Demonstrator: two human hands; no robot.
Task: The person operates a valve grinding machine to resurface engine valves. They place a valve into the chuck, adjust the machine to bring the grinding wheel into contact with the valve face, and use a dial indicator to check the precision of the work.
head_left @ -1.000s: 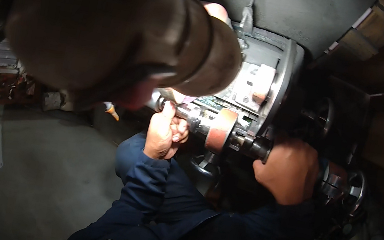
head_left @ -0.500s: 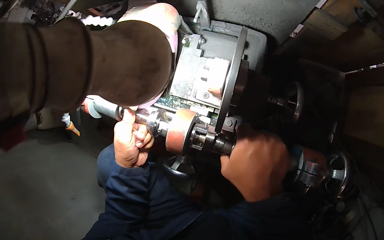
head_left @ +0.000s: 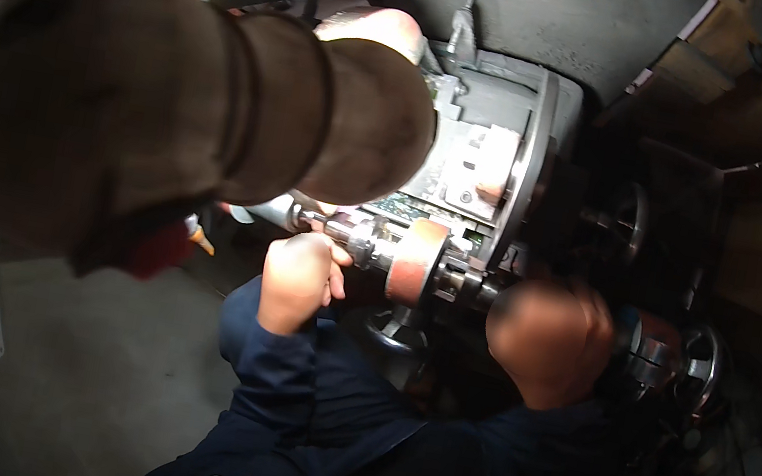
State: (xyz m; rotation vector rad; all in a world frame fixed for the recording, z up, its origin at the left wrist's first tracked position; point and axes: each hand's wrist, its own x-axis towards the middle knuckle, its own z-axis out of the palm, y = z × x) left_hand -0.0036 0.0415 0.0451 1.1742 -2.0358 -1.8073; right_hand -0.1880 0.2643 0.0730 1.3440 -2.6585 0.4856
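Note:
A shiny metal shaft assembly lies across the front of a grey machine, with a reddish-brown ring around its middle. My left hand is closed at the assembly's left part, fingers curled up against it; what they pinch is hidden. On the far side of the ring, my right hand is closed over the assembly's right end. It is slightly blurred, its back faces up, and it covers whatever the fingers grip. A pale grey cylinder adjoins the left end.
A large dark ribbed lamp-like cylinder looms at the upper left and hides part of the machine. Handwheels stand below the ring, at the right and behind. A lever rises at the back.
The view has swung, so the machine sits farther right in the picture. My left hand has turned, its raised finger now curled in. My right hand has rolled into a more closed shape.

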